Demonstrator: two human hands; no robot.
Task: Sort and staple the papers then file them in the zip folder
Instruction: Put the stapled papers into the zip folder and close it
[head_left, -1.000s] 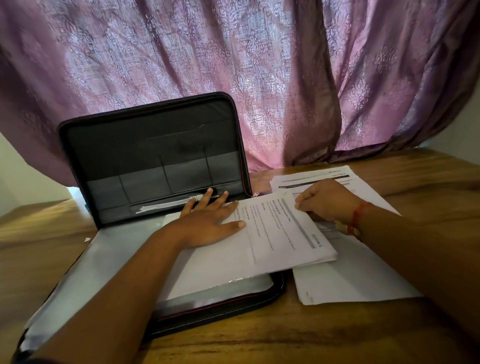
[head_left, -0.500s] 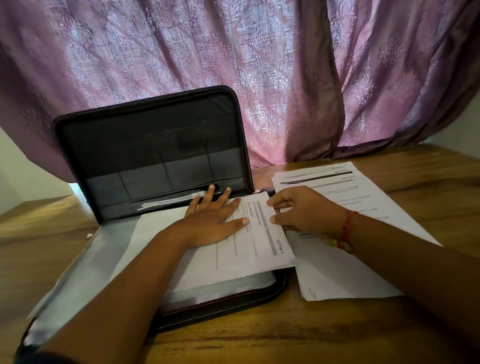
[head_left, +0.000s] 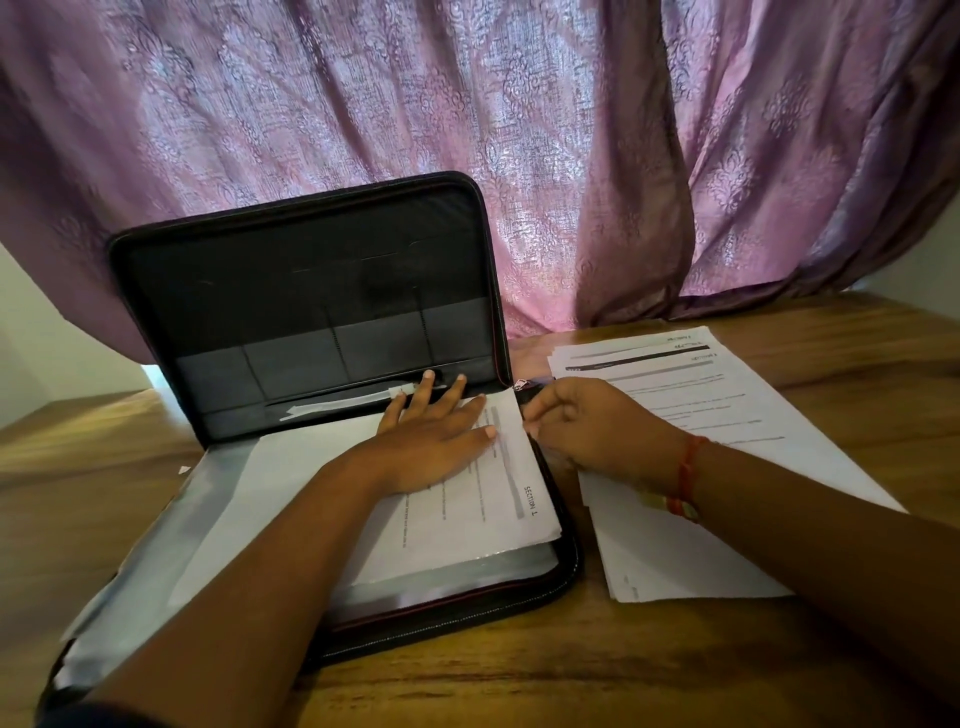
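Note:
A black zip folder (head_left: 311, 270) lies open on the wooden table, its lid standing upright against the curtain. A paper set headed "SECTION 1" (head_left: 498, 499) lies on the folder's lower half, over clear plastic sleeves. My left hand (head_left: 436, 441) rests flat on this set with fingers spread. My right hand (head_left: 587, 426) has curled fingers and pinches the set's right edge near the folder's zip corner. More printed papers (head_left: 727, 415) lie on the table to the right, partly under my right wrist.
A pink patterned curtain (head_left: 519, 130) hangs right behind the folder. The wooden table (head_left: 571, 665) shows bare wood in front and at the far right. A small scrap of paper (head_left: 184, 470) lies left of the folder.
The "SECTION 1" set slid left, from overhanging the folder's right edge to lying fully inside it. My right hand followed its edge leftward; my left hand stayed pressed on top.

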